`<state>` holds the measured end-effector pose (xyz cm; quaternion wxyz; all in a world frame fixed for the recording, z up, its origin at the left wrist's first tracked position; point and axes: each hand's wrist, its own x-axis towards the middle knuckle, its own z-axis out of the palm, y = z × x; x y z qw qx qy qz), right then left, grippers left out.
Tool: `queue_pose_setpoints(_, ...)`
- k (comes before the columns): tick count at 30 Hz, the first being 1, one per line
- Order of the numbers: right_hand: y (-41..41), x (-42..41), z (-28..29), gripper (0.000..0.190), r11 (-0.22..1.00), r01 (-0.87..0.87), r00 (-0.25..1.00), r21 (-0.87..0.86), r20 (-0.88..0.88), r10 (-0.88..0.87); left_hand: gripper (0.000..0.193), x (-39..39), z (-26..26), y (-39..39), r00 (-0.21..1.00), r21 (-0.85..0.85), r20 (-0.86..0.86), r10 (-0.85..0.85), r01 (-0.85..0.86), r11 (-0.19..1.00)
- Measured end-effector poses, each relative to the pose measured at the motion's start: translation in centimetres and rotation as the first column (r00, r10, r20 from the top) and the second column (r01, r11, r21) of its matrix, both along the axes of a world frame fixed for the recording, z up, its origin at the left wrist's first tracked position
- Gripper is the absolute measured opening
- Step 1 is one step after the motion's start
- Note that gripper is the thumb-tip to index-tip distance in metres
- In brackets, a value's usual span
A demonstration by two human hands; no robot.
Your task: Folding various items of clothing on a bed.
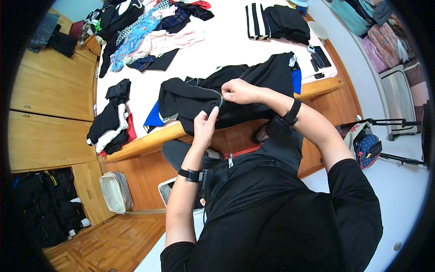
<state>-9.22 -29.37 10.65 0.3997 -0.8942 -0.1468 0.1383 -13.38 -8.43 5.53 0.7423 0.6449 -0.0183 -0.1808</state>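
A black zip-up garment (197, 97) lies spread over the near edge of the bed, partly bunched. My left hand (205, 127) grips its cloth near the lower part of a zipper (221, 101), thumb uppermost. Just above and to the right, my right hand (239, 91) pinches the garment at the zipper with curled fingers. Parts of something blue (154, 115) show from beneath the black cloth on both sides. Whether the zipper's two sides are joined cannot be told.
A mixed heap of clothes (153, 37) covers the bed's far left. Folded black clothes (287, 23) lie far right, near a phone (322, 56). A smaller clothes pile (114, 122) sits at the near left. The bed's wooden rail (146, 141) runs before me; a fabric bin (116, 192) stands on the floor.
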Motion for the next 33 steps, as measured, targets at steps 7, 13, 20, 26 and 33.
queue_pose_setpoints(7, 0.9, -0.1, 0.6, 0.022, 0.995, 0.036, 0.989, -0.091, 0.146, -0.022, 0.013, -1.0, 4.4, -2.4, 0.995, -0.008, 0.025, 0.099, -0.099, 0.995)
queue_pose_setpoints(13, -0.9, 2.6, 1.4, 0.024, 0.955, 0.272, 0.941, -0.122, 0.242, -0.237, 0.016, -1.5, 8.4, -0.1, 0.989, 0.037, 0.139, 0.049, -0.055, 0.998)
queue_pose_setpoints(20, -1.6, 5.8, 3.1, 0.029, 0.964, 0.258, 0.947, -0.061, 0.212, -0.240, 0.030, 1.6, 12.9, 4.8, 0.957, -0.008, 0.288, 0.037, -0.036, 0.999)
queue_pose_setpoints(26, -1.9, 8.2, 5.4, 0.028, 0.940, 0.340, 0.928, 0.041, 0.147, -0.342, 0.037, 5.1, 20.2, 6.6, 0.952, -0.070, 0.307, 0.001, 0.021, 0.997)
queue_pose_setpoints(33, -2.3, 9.7, 8.9, 0.028, 0.928, 0.348, 0.850, 0.134, 0.373, -0.372, 0.029, 11.4, 25.7, 5.5, 0.910, -0.086, 0.413, -0.039, 0.082, 0.993)
